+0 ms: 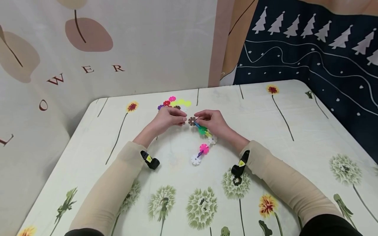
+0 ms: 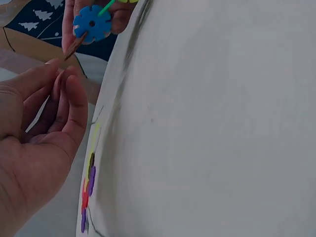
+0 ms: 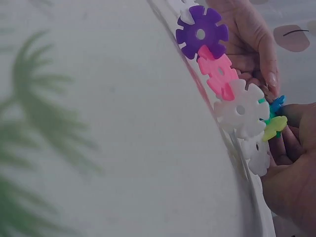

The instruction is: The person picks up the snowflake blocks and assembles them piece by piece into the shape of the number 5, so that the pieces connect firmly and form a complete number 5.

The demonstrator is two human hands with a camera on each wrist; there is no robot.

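Observation:
My right hand [image 1: 214, 123] pinches a chain of notched plastic snowflake discs near its upper end, at the blue disc [image 2: 102, 25]. A brown disc [image 1: 192, 121] is slotted into the blue one and points toward my left hand [image 1: 171, 117]. The left fingers are loosely curled close to the brown disc's edge, with a small gap in the head view. Below the right hand hang a green disc [image 1: 202, 130], a yellow disc [image 3: 274, 129], white discs [image 3: 254, 116], a pink disc [image 1: 204, 148], a purple disc [image 3: 212, 34] and a white end disc [image 1: 195, 161].
Behind the left hand, a group of loose discs lies on the table, among them a red disc [image 1: 166, 103], a pink disc [image 1: 172, 98] and yellow discs [image 1: 187, 103]. A white flower-patterned cloth [image 1: 174, 177] covers the table. Printed curtains [image 1: 165, 49] hang behind it.

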